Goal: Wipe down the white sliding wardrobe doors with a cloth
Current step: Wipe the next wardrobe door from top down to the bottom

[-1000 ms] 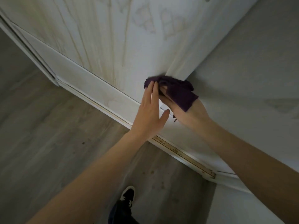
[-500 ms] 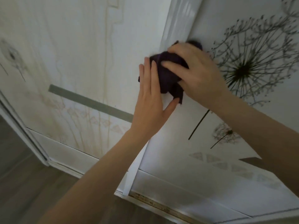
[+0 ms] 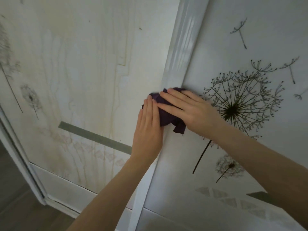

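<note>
**Two hands, one cloth, at the door edge**

Both hands lie flat with straight fingers, gripping nothing. The right hand [image 3: 191, 112] presses the purple cloth [image 3: 171, 121] against the edge strip [image 3: 181, 52] of the right door [image 3: 233, 189], at the centre of the frame. The left hand [image 3: 148, 130] touches the cloth's left side, its palm on the left door [image 3: 83, 72]. A corner of the cloth hangs loose below the right palm.

I would say the wiping is in hand, working along the strip where the two doors meet. Brownish streaks [image 3: 116, 80] run down the left door across the upper left and middle left of the frame, so much looks undone. The dandelion print [image 3: 233, 110] at right is just beside the right hand.

Next, the cloth probably wants to travel along the strip with steady pressure, then move left onto the streaks. The bunched cloth could be spread wider first to cover more surface.
</note>
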